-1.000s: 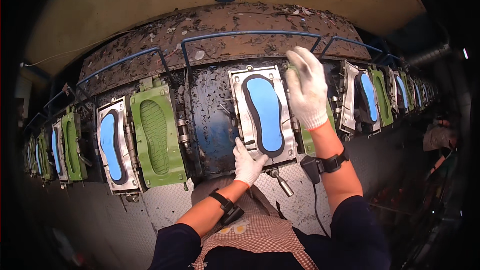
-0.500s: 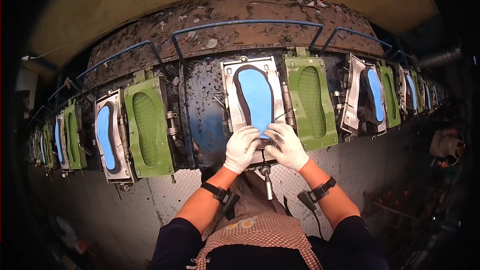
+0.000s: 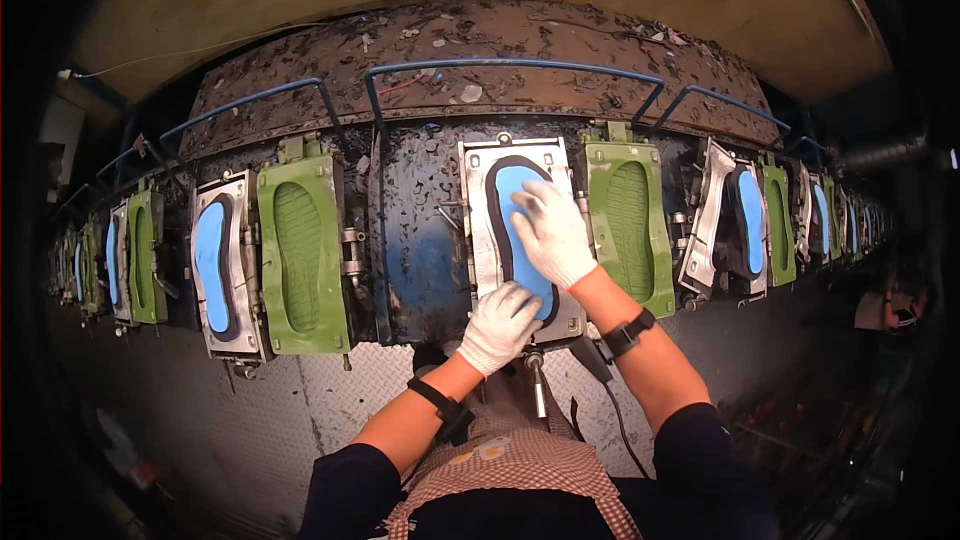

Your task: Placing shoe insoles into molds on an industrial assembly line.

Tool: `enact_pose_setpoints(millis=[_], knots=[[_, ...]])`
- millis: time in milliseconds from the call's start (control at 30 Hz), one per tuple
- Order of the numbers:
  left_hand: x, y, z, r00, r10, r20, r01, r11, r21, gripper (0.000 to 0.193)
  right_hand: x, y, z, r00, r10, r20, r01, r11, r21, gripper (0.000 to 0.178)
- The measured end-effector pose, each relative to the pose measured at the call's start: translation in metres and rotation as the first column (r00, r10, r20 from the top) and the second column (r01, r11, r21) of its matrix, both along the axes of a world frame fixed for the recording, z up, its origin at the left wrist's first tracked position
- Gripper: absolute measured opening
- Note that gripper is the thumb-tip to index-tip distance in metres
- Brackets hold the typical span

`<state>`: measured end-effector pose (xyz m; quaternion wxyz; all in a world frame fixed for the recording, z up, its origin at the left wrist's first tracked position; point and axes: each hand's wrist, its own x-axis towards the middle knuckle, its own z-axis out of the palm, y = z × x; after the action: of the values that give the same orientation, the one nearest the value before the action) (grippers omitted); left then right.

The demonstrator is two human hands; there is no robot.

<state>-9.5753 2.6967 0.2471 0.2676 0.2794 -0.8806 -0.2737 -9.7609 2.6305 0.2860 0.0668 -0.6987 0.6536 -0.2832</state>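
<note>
A blue insole-shaped piece lies in a silver sole mould in front of me, with a black border round it. My right hand, in a white knit glove, rests on the upper half of the blue piece, its fingers spread. Lower down, my left hand, gloved too, has its fingers laid on the heel end. Neither hand grips anything that I can see. Hinged to the mould's right side is a green mould half with a tread pattern in its hollow. A metal handle sticks out from the mould's near end.
More moulds stand in a row to both sides, including a silver one with a blue piece and its green half on the left. Behind runs a blue rail; beyond it, a brown surface is littered with scraps.
My right hand has moved from the heel end up to the upper part of the blue piece. My left hand stays at the heel end. The view has shifted slightly.
</note>
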Motion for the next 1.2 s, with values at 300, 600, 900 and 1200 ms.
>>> enact_pose_setpoints(millis=[300, 600, 900, 1200], knots=[[0.003, -0.007, 0.001, 1.000, 0.001, 0.002, -0.001, 1.000, -0.031, 0.041, 0.016, -0.066, -0.009, 0.989, -0.001, -0.150, 0.052, 0.939, 0.339, 0.029], [-0.021, -0.098, 0.018, 0.658, -0.683, 0.317, 0.677, 0.721, 0.148, 0.057, 0.044, 0.196, 0.026, 0.620, -0.646, 0.445, 0.384, 0.745, 0.546, 0.027], [-0.040, -0.101, 0.017, 0.671, -0.713, 0.202, 0.668, 0.701, 0.250, 0.070, 0.007, 0.152, 0.034, 0.910, 0.411, 0.050, -0.145, 0.204, 0.968, 0.022], [0.066, -0.157, -0.122, 0.573, 0.817, 0.055, 0.036, -0.092, 0.995, 0.068, 0.008, 0.144, 0.031, 0.846, 0.534, 0.002, -0.384, 0.606, 0.697, 0.011]])
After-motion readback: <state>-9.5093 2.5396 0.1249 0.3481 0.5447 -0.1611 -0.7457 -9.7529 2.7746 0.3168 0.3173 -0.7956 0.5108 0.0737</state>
